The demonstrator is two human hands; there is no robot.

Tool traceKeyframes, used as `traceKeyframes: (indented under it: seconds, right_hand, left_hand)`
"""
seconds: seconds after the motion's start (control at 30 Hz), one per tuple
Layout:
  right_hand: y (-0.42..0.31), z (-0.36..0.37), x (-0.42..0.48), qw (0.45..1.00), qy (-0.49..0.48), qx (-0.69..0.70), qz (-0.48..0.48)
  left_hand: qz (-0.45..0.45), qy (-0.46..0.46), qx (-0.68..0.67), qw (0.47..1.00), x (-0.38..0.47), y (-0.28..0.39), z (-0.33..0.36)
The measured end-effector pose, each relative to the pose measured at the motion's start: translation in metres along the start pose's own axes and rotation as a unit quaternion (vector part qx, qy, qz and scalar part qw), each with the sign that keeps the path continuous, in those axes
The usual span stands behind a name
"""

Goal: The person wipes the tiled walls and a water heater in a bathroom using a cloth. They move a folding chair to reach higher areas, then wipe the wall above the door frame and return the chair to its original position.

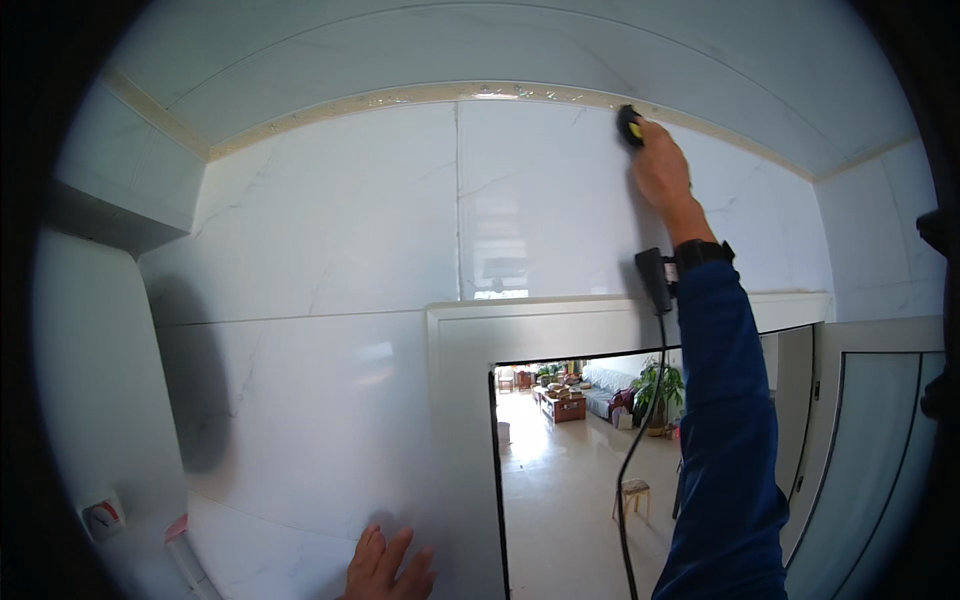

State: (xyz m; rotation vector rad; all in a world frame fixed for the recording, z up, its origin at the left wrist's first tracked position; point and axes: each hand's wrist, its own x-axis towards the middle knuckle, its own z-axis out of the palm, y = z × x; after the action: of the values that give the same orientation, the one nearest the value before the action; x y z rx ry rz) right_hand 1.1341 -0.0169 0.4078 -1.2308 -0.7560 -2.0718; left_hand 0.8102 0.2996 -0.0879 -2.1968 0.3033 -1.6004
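My right hand (664, 169) is raised high on the wall and grips a small black-and-yellow hand tool (627, 126); its exact kind cannot be made out. The tool's upper end is at the lower edge of a cream, glittery patterned trim strip (420, 94) where wall and ceiling meet. White marble-look wall panels (540, 202) lie below the strip. On my right wrist sit a black band (699, 253) and a black device (654, 281) with a cable hanging down. Low in the view, my left hand (386, 566) has its fingers spread against the wall, holding nothing.
A white door frame (465, 337) borders an open doorway. Beyond it are a wooden stool (636, 489), a sofa (604, 386) and a potted plant (660, 390). A frosted-glass door (862, 442) stands at right. At left are a white cabinet-like body (97, 360) and a round dial (102, 517).
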Motion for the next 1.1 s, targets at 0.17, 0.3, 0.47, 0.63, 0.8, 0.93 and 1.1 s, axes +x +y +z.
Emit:
traceKeyframes:
  seconds: [0.17,0.3,0.47,0.63,0.8,0.93,1.1]
  right_hand:
    - [0.054,-0.024,-0.012,0.982,-0.022,-0.101,0.155]
    - [0.062,-0.026,-0.012,0.983,-0.037,-0.108,0.141]
    - [0.015,-0.011,0.001,0.994,-0.053,-0.054,0.073]
    - [-0.112,0.034,0.03,0.995,-0.096,-0.009,0.01]
    - [-0.234,0.046,0.019,0.978,-0.183,0.074,-0.074]
    - [-0.275,0.041,-0.027,0.957,-0.105,0.145,-0.228]
    - [-0.162,-0.001,-0.083,0.952,-0.05,0.203,-0.222]
  left_hand:
    - [0.056,0.047,0.005,0.997,0.016,-0.007,0.037]
    - [0.1,0.051,0.018,0.993,0.019,-0.004,0.051]
    - [0.031,0.077,-0.031,0.996,0.021,0.009,0.054]
    - [0.08,0.073,0.02,0.994,0.017,0.0,0.047]
    - [0.02,0.056,0.013,0.998,-0.001,0.002,0.035]
    - [0.044,0.007,0.037,0.998,-0.001,-0.005,0.029]
    - [-0.011,0.065,-0.011,0.998,0.012,-0.001,0.024]
